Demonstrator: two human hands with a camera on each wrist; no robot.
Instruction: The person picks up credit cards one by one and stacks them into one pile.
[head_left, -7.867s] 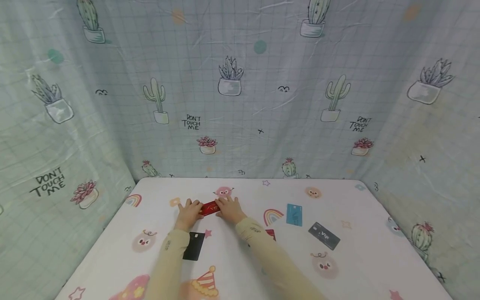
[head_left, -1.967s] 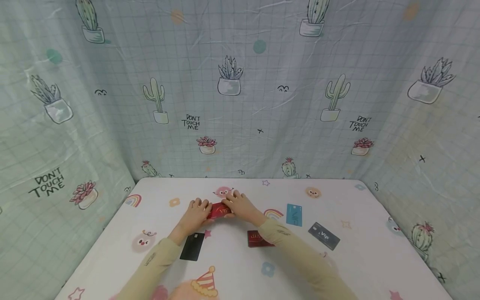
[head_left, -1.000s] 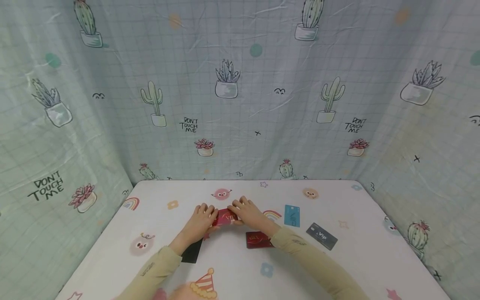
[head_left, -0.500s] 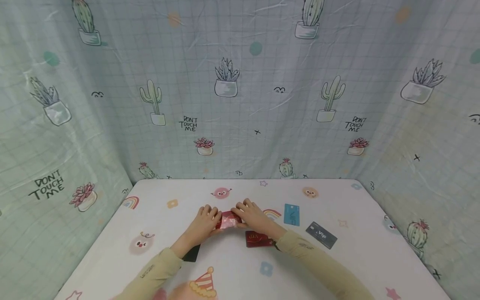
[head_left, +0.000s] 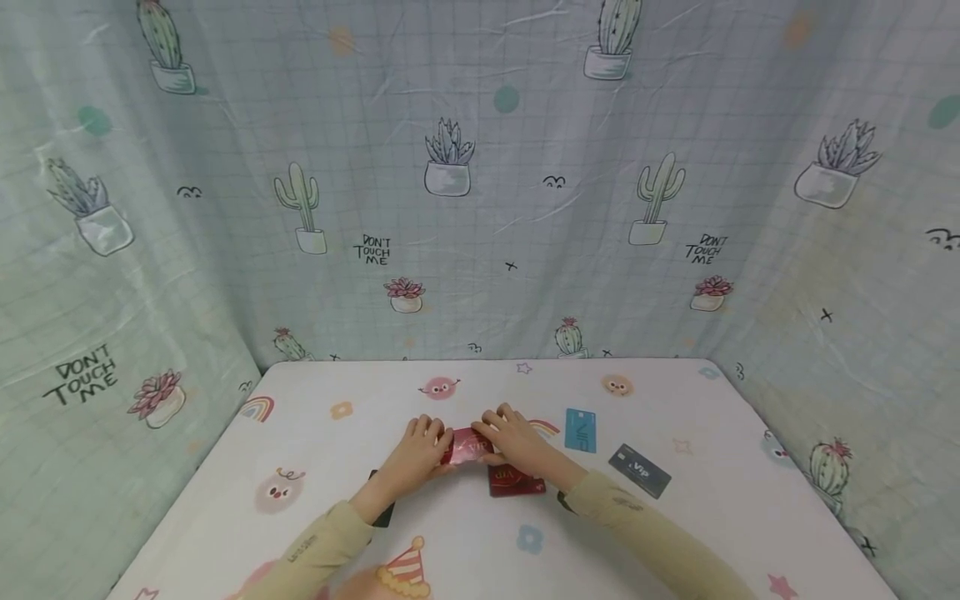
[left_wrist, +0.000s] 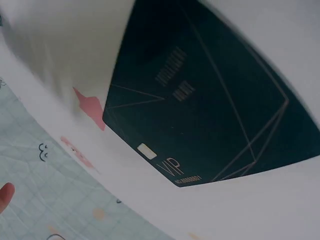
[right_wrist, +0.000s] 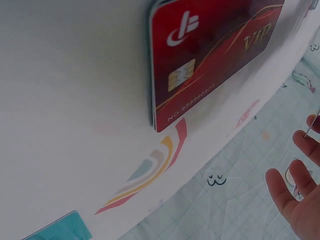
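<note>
A red VIP card (head_left: pixel 467 447) is held between my two hands, raised a little above the table. My left hand (head_left: pixel 418 454) grips its left end with curled fingers, and my right hand (head_left: pixel 517 437) pinches the right end. Just below lies another red VIP card (head_left: pixel 516 482), face up; in the right wrist view the red card (right_wrist: pixel 215 60) shows dark edges under it, like a stack. Beneath my left wrist is a dark card (head_left: pixel 384 515), partly covered; the left wrist view shows this dark VIP card (left_wrist: pixel 200 110) closely. Only a fingertip (left_wrist: pixel 6 196) of the left hand shows there.
To the right lie a blue VIP card (head_left: pixel 581 430) and a dark grey VIP card (head_left: pixel 640 471), both flat. The white table (head_left: pixel 675 550) has printed cartoon figures. Behind and at the sides hangs a cactus-print cloth (head_left: pixel 480 233).
Both hands have carried the red card to the right and nearer, close to the red card on the table. My left forearm now covers more of the dark card. The other cards stay put.
</note>
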